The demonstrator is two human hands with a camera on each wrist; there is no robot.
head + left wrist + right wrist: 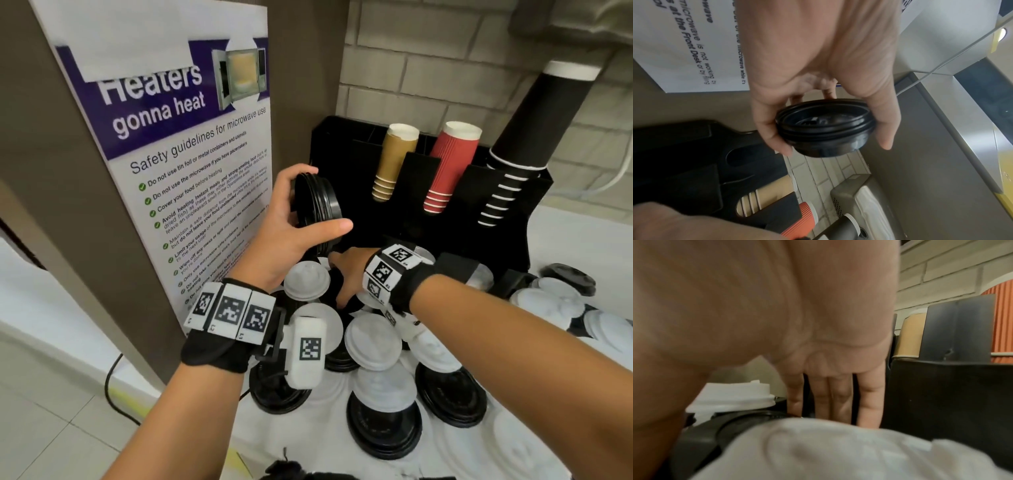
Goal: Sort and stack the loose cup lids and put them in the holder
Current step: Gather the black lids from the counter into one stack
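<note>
My left hand [294,219] [830,142] grips a small stack of black lids [318,202] [824,128], held on edge in the air in front of the black holder [404,219]. Loose white lids [372,342] and black lids [383,428] lie heaped on the white counter below. My right hand [342,277] [830,404] reaches down into the heap at the holder's foot, fingers straight and pointing down beside a black lid [748,421]; its fingertips are hidden behind a white lid [818,451]. Whether it holds anything is not visible.
The holder carries stacks of tan cups [394,161], red cups [448,168] and black cups [520,144]. A microwave safety poster [178,164] hangs on the brown panel at left. More lids [555,294] lie at the right. A brick wall stands behind.
</note>
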